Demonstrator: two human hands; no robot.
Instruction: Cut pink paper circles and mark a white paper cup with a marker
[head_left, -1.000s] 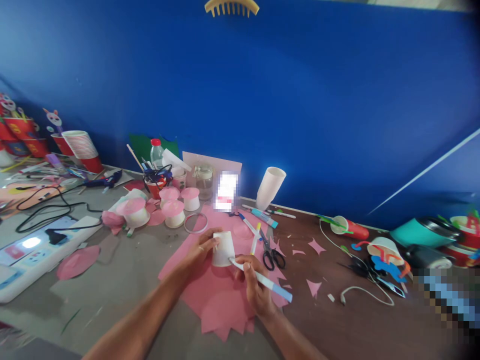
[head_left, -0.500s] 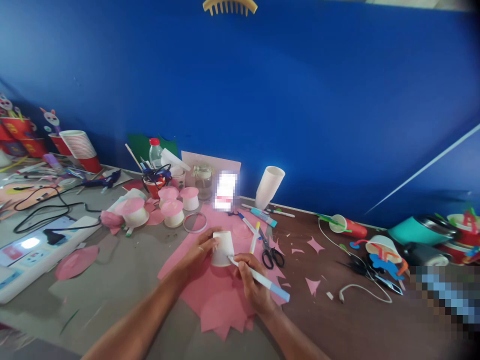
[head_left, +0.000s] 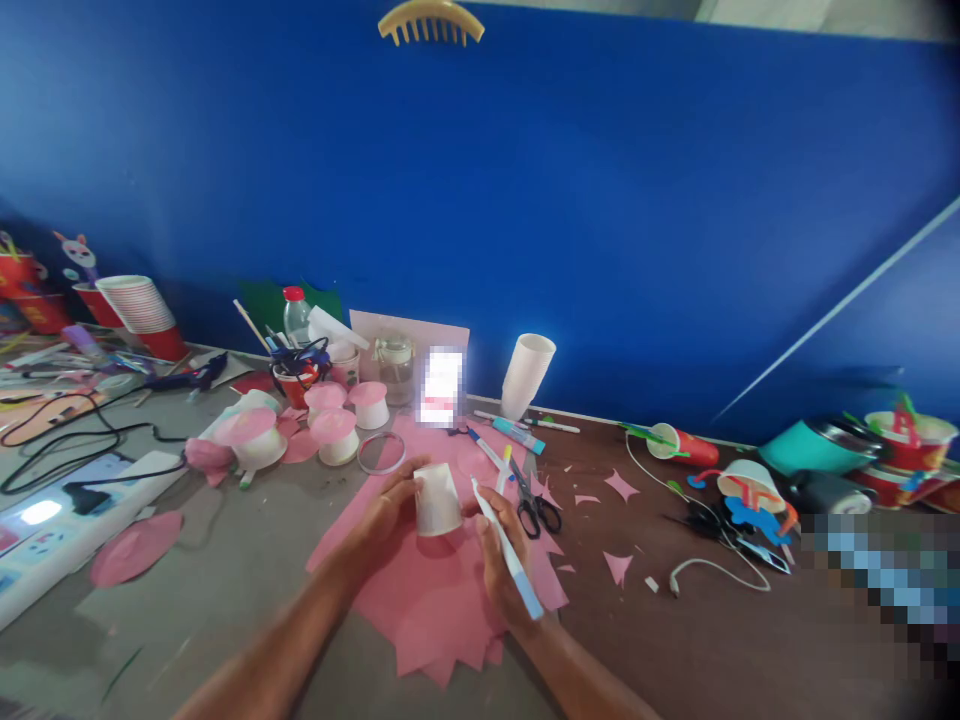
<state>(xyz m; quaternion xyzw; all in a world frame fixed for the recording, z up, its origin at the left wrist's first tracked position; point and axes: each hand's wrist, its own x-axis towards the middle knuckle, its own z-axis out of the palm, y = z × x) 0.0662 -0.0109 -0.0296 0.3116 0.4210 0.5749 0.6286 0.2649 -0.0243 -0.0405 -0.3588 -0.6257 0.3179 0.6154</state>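
Note:
A white paper cup (head_left: 438, 500), upside down with its wide rim toward me, is gripped at its left side by my left hand (head_left: 396, 503). My right hand (head_left: 501, 535) closes around a white marker with a pale blue end (head_left: 517, 568). The marker's tip points up and stands a little apart from the cup's right side. Beneath both hands lie pink paper sheets (head_left: 420, 620) with jagged front edges. Black scissors (head_left: 537, 508) rest just right of my right hand, beside a yellow-tipped marker (head_left: 507, 462).
Several white cups with pink paper tops (head_left: 334, 437) stand at left, near a tape ring (head_left: 381, 454). A leaning stack of white cups (head_left: 527, 372) and a glass jar (head_left: 394, 368) are at the back. Pink scraps (head_left: 619, 487) and a white cable (head_left: 720, 572) lie at right.
The marker tip has come off the cup's side and swung upward in my right hand. My left hand has tilted the cup slightly. The view has shifted a little.

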